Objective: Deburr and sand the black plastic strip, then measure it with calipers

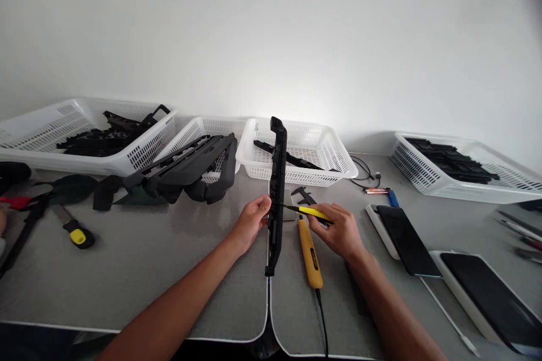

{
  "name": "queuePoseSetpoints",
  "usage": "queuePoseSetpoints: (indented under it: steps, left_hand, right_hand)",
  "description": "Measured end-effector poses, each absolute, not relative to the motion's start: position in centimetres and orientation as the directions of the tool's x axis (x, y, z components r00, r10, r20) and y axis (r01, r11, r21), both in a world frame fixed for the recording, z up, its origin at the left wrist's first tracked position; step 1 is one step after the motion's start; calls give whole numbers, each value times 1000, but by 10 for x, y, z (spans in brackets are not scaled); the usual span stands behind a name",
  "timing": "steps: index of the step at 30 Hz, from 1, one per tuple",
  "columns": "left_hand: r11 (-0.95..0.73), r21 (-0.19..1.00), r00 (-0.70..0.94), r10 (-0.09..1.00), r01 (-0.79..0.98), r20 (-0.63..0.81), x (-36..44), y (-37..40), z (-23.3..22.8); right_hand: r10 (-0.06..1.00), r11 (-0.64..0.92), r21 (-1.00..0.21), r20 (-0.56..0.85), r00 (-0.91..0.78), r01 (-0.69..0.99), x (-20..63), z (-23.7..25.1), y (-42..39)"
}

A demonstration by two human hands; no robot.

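Note:
My left hand is closed around the side of a long black plastic trim piece, which stands upright in front of me. Its face shows ribs and clips. In my right hand is a slim yellow-and-black pointed hand tool, like a thin knife. The tool's dark tip reaches the middle of the trim piece, beside my left fingers; whether it touches cannot be made out. Below my right hand lies a yellow corded pen-shaped tool. A dark caliper rests just behind the tool.
Behind the trim piece stands a white basket with black strips. Another basket and dark grey parts are left. At right are a basket of black parts and two phones. A yellow-black handled tool lies left; a hand shows there.

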State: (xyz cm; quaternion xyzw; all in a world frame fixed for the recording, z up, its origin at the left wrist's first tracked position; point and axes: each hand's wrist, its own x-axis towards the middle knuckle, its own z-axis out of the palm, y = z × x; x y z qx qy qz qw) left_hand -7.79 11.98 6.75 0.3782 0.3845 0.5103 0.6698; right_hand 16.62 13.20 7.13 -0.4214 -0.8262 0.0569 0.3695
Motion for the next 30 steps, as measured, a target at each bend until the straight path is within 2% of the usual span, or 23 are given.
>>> queuePoseSetpoints:
  steps: [4, 11, 16, 21, 30]
  left_hand:
    - [204, 885, 209, 970, -419, -124, -78, 120, 66]
    - [228, 849, 300, 950, -476, -87, -79, 122, 67]
    - [173, 845, 198, 977, -505, -81, -80, 124, 65]
    - [141, 826, 94, 990, -545, -107, -80, 127, 64]
    - [135, 823, 89, 991, -551, -103, -80, 126, 68]
  right_hand:
    - [721, 660, -405, 579, -381, 633, 164, 73, 132]
    - [739, 604, -402, 607, -293, 689, 161, 74, 128]
    - [778, 577, -451, 557, -291, 681, 152, 75, 119]
    - [804, 538, -428, 518, -291, 726, 147, 69, 118]
    - [759, 554, -362, 590, -276, 749, 139, 68, 114]
